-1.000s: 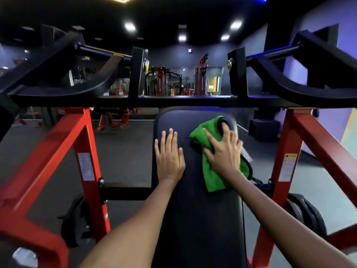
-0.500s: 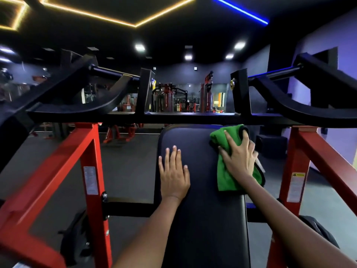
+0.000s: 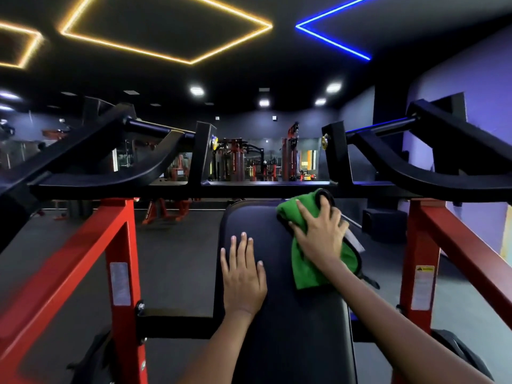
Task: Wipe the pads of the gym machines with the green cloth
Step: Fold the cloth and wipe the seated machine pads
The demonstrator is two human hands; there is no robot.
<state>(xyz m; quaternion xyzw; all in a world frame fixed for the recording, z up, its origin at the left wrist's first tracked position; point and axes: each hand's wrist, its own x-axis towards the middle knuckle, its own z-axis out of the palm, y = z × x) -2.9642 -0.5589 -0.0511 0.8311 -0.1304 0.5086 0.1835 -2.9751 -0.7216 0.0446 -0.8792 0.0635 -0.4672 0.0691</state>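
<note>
The right hand (image 3: 318,234) presses the green cloth (image 3: 310,270) flat with spread fingers at the far right corner of the black pad (image 3: 291,328), while the left hand (image 3: 243,278) lies flat, holding nothing, apparently bracing near the pad's left edge.

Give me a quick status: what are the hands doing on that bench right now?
Left hand flat on black pad, holding nothing. Right hand presses green cloth at pad's far right corner. Black crossbar just beyond; nothing blocking.

Labels on the red frame (image 3: 424,245) – print too small to read
</note>
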